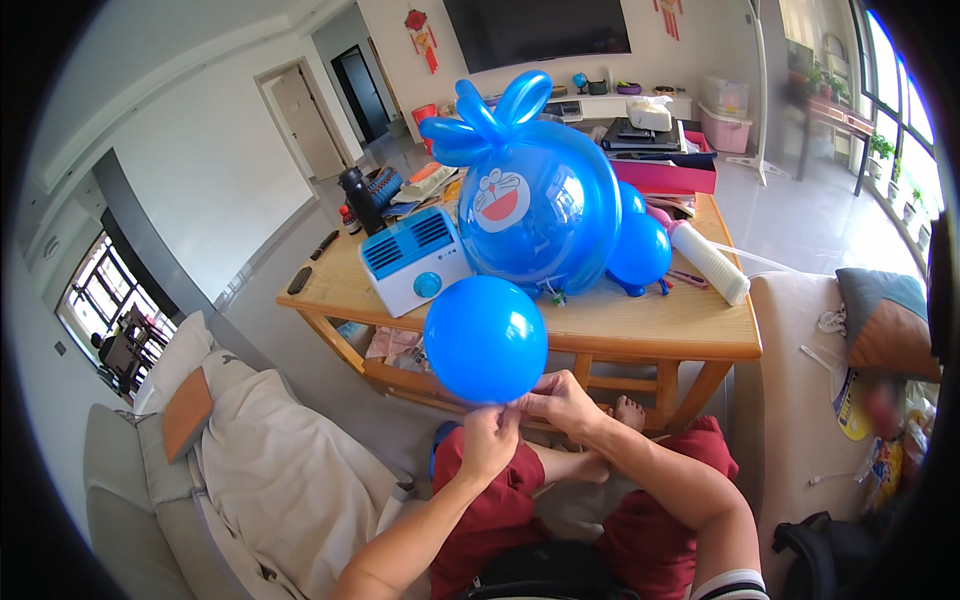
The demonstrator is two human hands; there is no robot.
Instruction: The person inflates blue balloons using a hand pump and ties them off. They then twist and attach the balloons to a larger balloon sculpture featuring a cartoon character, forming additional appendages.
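A round, inflated blue balloon (486,340) stands upright above my lap, with its lower end at my fingers. My left hand (491,440) is closed in a pinch at the balloon's neck. Close beside it, my right hand (562,404) pinches at the same spot from the right. The neck itself is hidden by my fingers. Behind the balloon, on the table, rests a large clear-blue balloon (540,215) with a printed cartoon face and looped long balloons (500,115) on top. Smaller blue balloons (640,248) cluster at its right side.
The wooden table (660,325) carries a blue-and-white fan unit (415,262), a black bottle (360,198), a white-and-pink hand pump (710,263), scissors (688,278) and a pink box (665,172). Sofas with a beige cover (290,450) and a cushion (888,322) flank me.
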